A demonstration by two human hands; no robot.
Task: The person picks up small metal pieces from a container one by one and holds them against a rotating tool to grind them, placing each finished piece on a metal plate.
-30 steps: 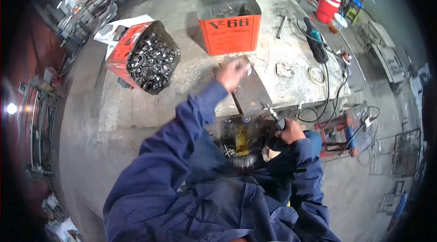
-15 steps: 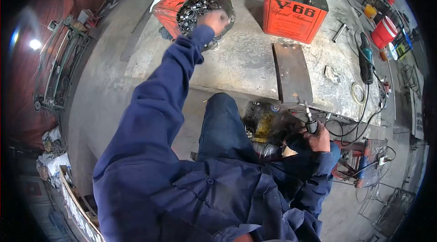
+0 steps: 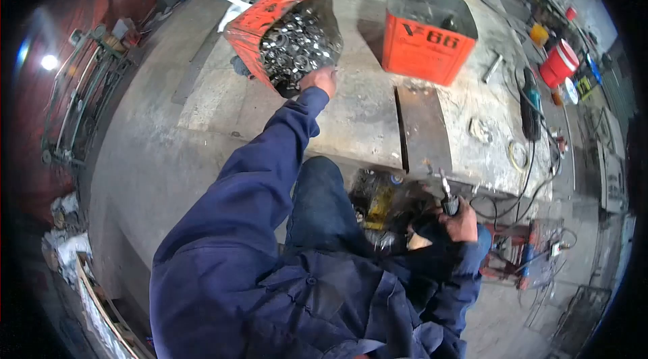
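My left hand is at the lower lip of a tipped orange tin, its fingers curled and partly hidden. What it holds, if anything, I cannot tell. Shiny metal rings, apparently hose clamps, fill the tin's open mouth beside my fingers. Low on the right, my right hand is wrapped round a drill with a dark chuck. A slim metal bit points up from it toward the table edge; the tool's body is mostly hidden by my hand.
On the worn table stands an upright orange tin. A dark metal plate lies at the front edge. Farther right are a corded grinder, a metal tube and a ring of tape. A red cooler stands beyond.
My left hand has drawn back from inside the tipped tin to its lower lip, uncovering more of the rings. My right hand keeps its grip on the drill. The view has shifted slightly.
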